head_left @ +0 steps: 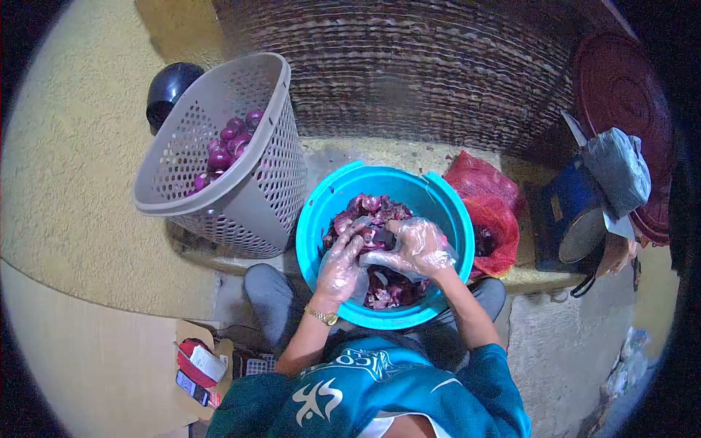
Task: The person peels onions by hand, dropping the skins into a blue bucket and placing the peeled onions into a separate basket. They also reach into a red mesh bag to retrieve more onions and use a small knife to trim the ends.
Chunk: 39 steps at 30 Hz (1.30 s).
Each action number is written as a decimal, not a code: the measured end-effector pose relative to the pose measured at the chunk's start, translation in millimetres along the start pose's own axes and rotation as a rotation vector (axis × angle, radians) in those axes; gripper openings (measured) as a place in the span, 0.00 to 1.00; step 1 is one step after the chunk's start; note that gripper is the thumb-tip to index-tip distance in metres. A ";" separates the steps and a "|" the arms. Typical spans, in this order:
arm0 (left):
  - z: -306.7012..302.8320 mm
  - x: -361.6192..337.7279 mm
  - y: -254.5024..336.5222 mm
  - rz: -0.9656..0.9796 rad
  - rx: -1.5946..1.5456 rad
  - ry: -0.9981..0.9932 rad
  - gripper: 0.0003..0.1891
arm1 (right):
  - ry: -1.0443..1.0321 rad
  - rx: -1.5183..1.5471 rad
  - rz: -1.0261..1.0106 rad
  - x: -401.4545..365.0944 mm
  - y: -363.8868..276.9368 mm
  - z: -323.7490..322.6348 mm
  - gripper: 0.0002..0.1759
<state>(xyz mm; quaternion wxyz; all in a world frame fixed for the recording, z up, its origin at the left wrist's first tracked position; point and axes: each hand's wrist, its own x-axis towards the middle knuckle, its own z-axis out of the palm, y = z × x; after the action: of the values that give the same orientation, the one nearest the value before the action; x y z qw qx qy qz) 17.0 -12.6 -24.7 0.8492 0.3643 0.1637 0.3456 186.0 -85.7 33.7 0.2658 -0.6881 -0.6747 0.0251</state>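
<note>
Both my hands wear clear plastic gloves and work over a turquoise tub [312, 219] between my knees. My left hand [340, 271] has its fingers closed around a red onion [369, 236], part of which shows between the two hands. My right hand [418, 248] is closed close beside that onion. A small dark flat piece [384, 238] shows at its fingers; I cannot make out what it is. Loose red onion skins [394, 290] lie in the tub below and around the hands.
A grey perforated basket [274, 171] with several red onions [232, 140] stands to the left. Right of the tub is a red mesh sack [485, 186]. Farther right are a blue container [566, 208] and a grey plastic bag [619, 169]. A phone [191, 387] lies at lower left.
</note>
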 end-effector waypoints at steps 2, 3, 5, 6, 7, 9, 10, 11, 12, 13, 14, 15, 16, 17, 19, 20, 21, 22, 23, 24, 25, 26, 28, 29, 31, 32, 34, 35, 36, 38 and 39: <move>0.1 1.5 -0.5 -0.012 -0.023 -0.007 0.20 | -0.032 -0.029 0.027 0.5 -5.5 -5.6 0.38; 0.8 2.6 0.3 -0.022 -0.045 -0.016 0.20 | -0.031 -0.029 0.027 0.1 -3.7 -2.7 0.38; 3.3 2.6 1.9 -0.021 -0.049 -0.022 0.20 | -0.001 0.007 0.011 -1.5 3.6 6.5 0.38; 4.0 1.9 2.3 -0.020 -0.054 -0.024 0.20 | -0.001 0.007 0.012 -2.3 4.9 8.0 0.38; 0.2 2.2 -0.5 -0.021 -0.053 -0.023 0.20 | 0.008 0.023 0.007 -2.8 5.8 9.3 0.38; -4.7 3.1 -4.3 0.075 0.231 -0.029 0.20 | 0.017 0.038 0.002 -3.1 8.1 11.2 0.38; -3.0 2.5 -2.5 0.074 0.230 -0.028 0.20 | -0.031 0.032 0.019 -2.9 9.7 11.7 0.37; -1.2 0.9 -0.4 0.051 0.164 -0.026 0.20 | -0.079 0.026 0.037 -3.1 10.4 12.0 0.37; 1.8 -0.2 2.5 0.028 0.097 -0.024 0.21 | -0.080 0.026 0.037 -3.6 9.8 11.6 0.37; 0.1 0.7 1.5 0.028 0.096 -0.023 0.21 | -0.067 0.033 0.034 -4.3 8.9 10.4 0.35; -3.1 2.1 -0.7 -0.008 0.040 -0.010 0.20 | -0.055 0.039 0.030 -4.9 8.2 9.5 0.34; -3.8 1.8 -0.9 -0.045 -0.015 0.005 0.20 | -0.057 0.041 0.031 -5.6 7.5 9.2 0.34; -3.9 1.7 -0.9 -0.045 -0.015 0.006 0.20 | -0.037 0.104 0.008 -5.5 7.3 8.7 0.32; -3.3 1.3 -1.0 -0.032 0.029 0.022 0.20 | -0.016 0.167 -0.015 -5.6 7.4 8.5 0.30; 0.5 0.5 1.5 -0.021 0.073 0.037 0.20 | -0.049 0.109 -0.020 -6.0 12.9 15.2 0.31; 2.5 0.6 4.0 -0.035 0.013 0.022 0.20 | -0.083 0.052 -0.027 -5.9 15.1 17.8 0.32; 3.4 0.9 5.7 -0.047 -0.047 0.007 0.20 | -0.082 0.052 -0.028 -5.4 12.6 15.5 0.32; 2.6 1.4 5.8 -0.047 -0.046 0.007 0.20 | -0.065 0.044 -0.040 -5.3 8.5 11.5 0.32; 1.6 2.1 5.3 -0.039 -0.055 0.012 0.20 | -0.048 0.033 -0.052 -5.2 6.1 8.8 0.32; 1.8 2.7 5.3 -0.032 -0.064 0.016 0.20 | -0.048 0.032 -0.051 -5.3 6.7 8.0 0.32; 2.2 2.9 5.5 -0.032 -0.065 0.016 0.20 | -0.008 0.037 -0.048 -5.3 7.5 7.2 0.31; 2.8 2.9 6.1 -0.030 -0.065 0.004 0.20 | 0.032 0.041 -0.045 -5.2 8.0 6.8 0.31; 3.7 3.2 5.9 -0.027 -0.064 -0.011 0.20 | 0.043 0.027 -0.039 -3.9 7.1 6.3 0.32; 3.4 2.7 5.2 -0.031 -0.059 -0.008 0.20 | 0.053 0.015 -0.035 -3.0 6.7 6.3 0.33; 0.4 2.3 4.1 -0.034 -0.054 -0.003 0.20 | 0.043 0.036 -0.037 -2.3 7.5 8.1 0.33; -2.3 3.2 2.9 -0.039 -0.060 -0.013 0.20 | 0.031 0.055 -0.038 -2.2 9.0 9.6 0.32; -3.2 3.2 2.1 -0.045 -0.067 -0.022 0.20 | 0.058 0.060 -0.054 -2.8 17.4 21.7 0.31; -3.4 2.7 1.9 -0.047 -0.053 -0.020 0.21 | 0.085 0.066 -0.071 -3.6 21.1 26.8 0.31; -2.4 2.3 2.5 -0.048 -0.038 -0.017 0.21 | 0.084 0.066 -0.071 -3.3 18.7 22.8 0.31; -0.5 1.3 5.2 -0.054 -0.024 -0.021 0.21 | -0.033 0.054 -0.027 -3.9 13.6 12.4 0.26; 0.0 0.9 6.2 -0.060 -0.008 -0.025 0.21 | -0.034 0.055 -0.026 -4.1 13.1 10.8 0.26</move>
<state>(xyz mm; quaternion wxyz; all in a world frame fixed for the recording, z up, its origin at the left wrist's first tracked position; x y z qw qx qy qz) 14.7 -9.0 -20.2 0.8626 0.3600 0.1624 0.3160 193.4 -85.2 17.8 0.2734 -0.6712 -0.6871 0.0519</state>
